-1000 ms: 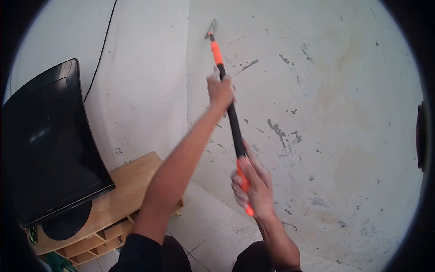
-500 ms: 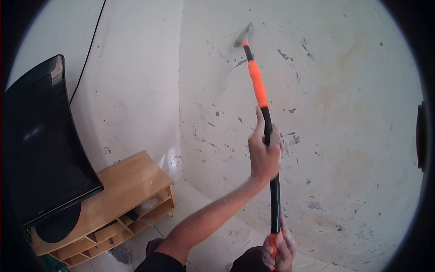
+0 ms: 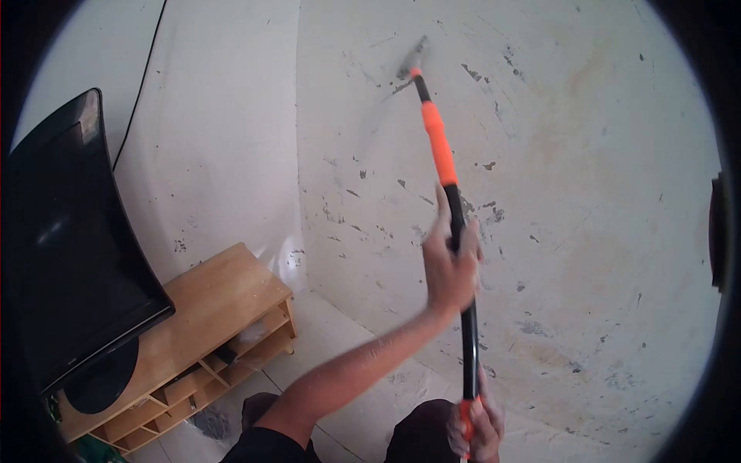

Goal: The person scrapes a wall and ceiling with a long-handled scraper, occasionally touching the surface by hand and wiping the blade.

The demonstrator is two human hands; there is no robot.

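A long-handled scraper with a black shaft and orange grips slants up in front of the pale, chipped wall. Its grey metal head is at the wall's upper middle, beside dark scuffs. My left hand is wrapped round the black shaft below the upper orange grip, forefinger pointing up along it. Lower down, near the bottom edge, my right hand grips the orange end of the handle.
On the left, a black television stands on a light wooden cabinet with open shelves. A black cable hangs down the left wall. Pale floor tiles show below, and a dark object is at the right edge.
Since the first frame the scraper and both hands have moved right, both hands lower in view. The left hand now sits below the upper orange grip. Over the last half second they have barely moved.
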